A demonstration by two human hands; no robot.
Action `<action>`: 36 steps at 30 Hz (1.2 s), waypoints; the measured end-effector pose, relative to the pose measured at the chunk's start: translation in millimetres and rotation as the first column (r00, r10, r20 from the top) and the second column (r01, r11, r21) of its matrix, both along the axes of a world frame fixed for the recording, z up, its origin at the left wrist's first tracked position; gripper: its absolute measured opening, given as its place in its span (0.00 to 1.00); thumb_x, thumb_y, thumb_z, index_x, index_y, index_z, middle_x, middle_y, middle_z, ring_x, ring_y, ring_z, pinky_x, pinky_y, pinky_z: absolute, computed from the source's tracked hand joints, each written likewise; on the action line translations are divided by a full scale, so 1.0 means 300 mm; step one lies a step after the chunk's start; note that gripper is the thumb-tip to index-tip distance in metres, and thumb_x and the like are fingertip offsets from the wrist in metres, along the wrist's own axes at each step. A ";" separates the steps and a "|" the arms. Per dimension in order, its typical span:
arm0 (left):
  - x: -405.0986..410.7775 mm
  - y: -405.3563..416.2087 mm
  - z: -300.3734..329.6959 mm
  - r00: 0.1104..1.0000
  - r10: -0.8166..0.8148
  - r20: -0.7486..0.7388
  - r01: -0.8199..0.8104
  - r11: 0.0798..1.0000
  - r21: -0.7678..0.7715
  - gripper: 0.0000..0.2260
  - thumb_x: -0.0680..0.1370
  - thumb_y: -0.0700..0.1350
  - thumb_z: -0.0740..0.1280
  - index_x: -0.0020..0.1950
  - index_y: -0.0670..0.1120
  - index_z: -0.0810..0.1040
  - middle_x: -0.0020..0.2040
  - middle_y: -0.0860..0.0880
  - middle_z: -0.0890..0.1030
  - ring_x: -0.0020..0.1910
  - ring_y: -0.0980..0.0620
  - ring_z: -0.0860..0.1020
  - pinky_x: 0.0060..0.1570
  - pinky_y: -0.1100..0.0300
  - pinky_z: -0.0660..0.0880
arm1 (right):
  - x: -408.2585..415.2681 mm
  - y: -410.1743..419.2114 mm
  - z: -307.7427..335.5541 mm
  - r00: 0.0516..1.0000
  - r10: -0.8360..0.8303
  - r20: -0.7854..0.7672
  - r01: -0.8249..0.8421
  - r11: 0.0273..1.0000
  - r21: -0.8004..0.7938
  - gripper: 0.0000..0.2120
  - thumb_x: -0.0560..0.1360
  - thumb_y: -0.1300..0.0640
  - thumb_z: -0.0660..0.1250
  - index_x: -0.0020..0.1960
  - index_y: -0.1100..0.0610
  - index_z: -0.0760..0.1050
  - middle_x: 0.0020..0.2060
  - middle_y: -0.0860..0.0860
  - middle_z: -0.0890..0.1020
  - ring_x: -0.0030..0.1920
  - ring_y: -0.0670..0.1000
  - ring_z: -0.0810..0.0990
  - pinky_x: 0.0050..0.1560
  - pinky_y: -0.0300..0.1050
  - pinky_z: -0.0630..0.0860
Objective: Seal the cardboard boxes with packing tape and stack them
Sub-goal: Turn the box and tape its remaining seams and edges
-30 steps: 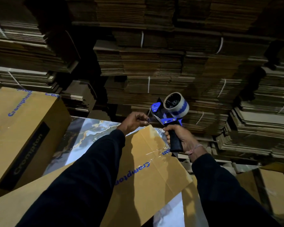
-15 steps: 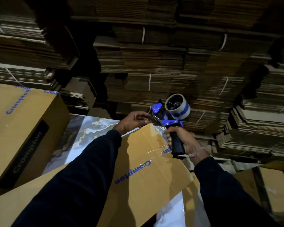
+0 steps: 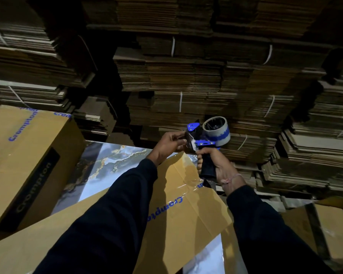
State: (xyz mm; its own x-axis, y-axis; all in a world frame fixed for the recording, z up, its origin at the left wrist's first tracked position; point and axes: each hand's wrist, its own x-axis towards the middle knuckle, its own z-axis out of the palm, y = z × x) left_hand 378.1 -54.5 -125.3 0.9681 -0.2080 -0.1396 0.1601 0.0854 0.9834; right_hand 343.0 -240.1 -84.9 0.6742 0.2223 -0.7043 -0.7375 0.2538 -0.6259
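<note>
A yellow-brown Crompton cardboard box [image 3: 178,212] lies in front of me with clear tape across its top seam. Above its far corner my right hand [image 3: 221,167] grips the black handle of a blue tape dispenser [image 3: 203,139] that carries a roll of clear tape [image 3: 217,130]. My left hand [image 3: 169,144] is at the dispenser's blade end, fingers pinched on the loose tape end there. Both dark sleeves cover much of the box.
A second Crompton box [image 3: 26,161] stands upright at the left. Another box [image 3: 329,232] sits at the lower right. A marbled glossy surface [image 3: 107,165] lies under the boxes. Tall stacks of flat, strapped cardboard [image 3: 176,76] fill the background.
Both hands with the dispenser have lifted slightly off the box's far corner. The left hand's fingers have closed in on the tape end at the blade.
</note>
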 end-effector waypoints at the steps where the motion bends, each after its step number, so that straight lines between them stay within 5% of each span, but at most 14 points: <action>1: 0.002 -0.004 -0.003 1.000 0.012 0.002 -0.012 1.000 -0.011 0.17 0.82 0.33 0.65 0.63 0.52 0.83 0.60 0.47 0.86 0.61 0.44 0.83 0.67 0.40 0.76 | 0.001 0.006 0.004 1.000 -0.009 -0.002 0.009 1.000 0.004 0.11 0.76 0.62 0.64 0.35 0.58 0.72 0.26 0.51 0.73 0.25 0.49 0.69 0.24 0.39 0.71; 5: -0.002 -0.004 -0.002 0.997 0.073 -0.005 -0.073 0.996 -0.060 0.17 0.81 0.32 0.65 0.59 0.51 0.85 0.60 0.47 0.86 0.61 0.46 0.83 0.64 0.46 0.79 | 0.001 0.026 0.015 0.999 -0.050 -0.003 0.050 0.999 -0.002 0.11 0.77 0.63 0.63 0.36 0.58 0.72 0.25 0.51 0.73 0.22 0.48 0.70 0.23 0.37 0.70; 9: 0.012 -0.004 -0.002 0.990 0.115 -0.086 -0.123 0.988 -0.094 0.15 0.82 0.32 0.62 0.61 0.48 0.82 0.49 0.50 0.87 0.49 0.50 0.84 0.49 0.55 0.82 | -0.002 0.033 0.021 1.000 -0.026 0.000 0.026 0.999 -0.020 0.11 0.77 0.63 0.64 0.36 0.58 0.72 0.25 0.51 0.73 0.23 0.49 0.70 0.24 0.37 0.71; 11: 0.022 -0.005 0.001 0.987 0.080 -0.137 -0.096 0.989 -0.116 0.18 0.83 0.35 0.58 0.69 0.47 0.79 0.48 0.48 0.84 0.45 0.51 0.81 0.51 0.53 0.80 | -0.005 0.035 0.023 1.000 -0.014 0.003 0.014 1.000 -0.018 0.11 0.78 0.63 0.64 0.36 0.58 0.72 0.25 0.51 0.73 0.23 0.49 0.70 0.24 0.37 0.71; 17: 0.026 -0.012 0.010 0.973 0.092 -0.211 -0.134 0.971 -0.196 0.14 0.86 0.42 0.59 0.64 0.47 0.83 0.67 0.34 0.78 0.59 0.40 0.80 0.63 0.42 0.78 | -0.013 0.041 0.023 1.000 -0.031 -0.004 0.031 1.000 -0.002 0.10 0.77 0.63 0.65 0.37 0.59 0.74 0.26 0.51 0.74 0.24 0.49 0.71 0.24 0.38 0.72; 21: 0.029 0.001 -0.016 0.973 0.100 -0.208 -0.150 0.960 -0.238 0.14 0.86 0.44 0.62 0.67 0.44 0.82 0.66 0.34 0.77 0.61 0.39 0.80 0.59 0.49 0.80 | -0.017 0.044 0.024 0.999 -0.039 0.010 0.039 0.999 -0.026 0.11 0.77 0.63 0.65 0.36 0.59 0.74 0.26 0.51 0.75 0.24 0.48 0.71 0.24 0.37 0.71; 24: 0.028 -0.001 -0.018 0.971 0.106 -0.216 -0.166 0.944 -0.283 0.15 0.85 0.39 0.60 0.68 0.42 0.81 0.67 0.35 0.77 0.53 0.47 0.85 0.56 0.50 0.82 | -0.018 0.048 0.022 0.999 -0.047 0.020 0.047 0.999 -0.024 0.10 0.77 0.63 0.65 0.37 0.58 0.74 0.26 0.51 0.74 0.25 0.48 0.71 0.24 0.37 0.71; 29: 0.016 0.011 -0.009 0.975 0.086 -0.203 -0.150 0.933 -0.326 0.15 0.85 0.39 0.59 0.70 0.40 0.79 0.63 0.37 0.82 0.62 0.39 0.82 0.63 0.44 0.80 | -0.018 0.042 0.024 0.999 -0.038 0.023 0.039 0.999 -0.024 0.10 0.77 0.63 0.65 0.37 0.58 0.74 0.27 0.51 0.74 0.25 0.49 0.71 0.25 0.38 0.71; 36: 0.030 0.030 0.001 0.978 0.092 -0.189 -0.140 0.955 -0.259 0.13 0.85 0.47 0.64 0.63 0.40 0.81 0.54 0.40 0.86 0.52 0.43 0.86 0.58 0.43 0.81 | -0.015 0.019 -0.002 0.999 0.028 0.020 -0.027 0.999 -0.044 0.11 0.76 0.61 0.66 0.35 0.58 0.74 0.28 0.51 0.73 0.26 0.49 0.70 0.26 0.40 0.70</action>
State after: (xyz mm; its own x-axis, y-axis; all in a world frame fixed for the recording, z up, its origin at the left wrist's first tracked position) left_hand 387.0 -45.4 -125.0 0.9539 -0.1484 -0.2608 0.2982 0.3719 0.8791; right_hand 338.3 -234.2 -85.5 0.6825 0.2101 -0.7001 -0.7309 0.2059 -0.6507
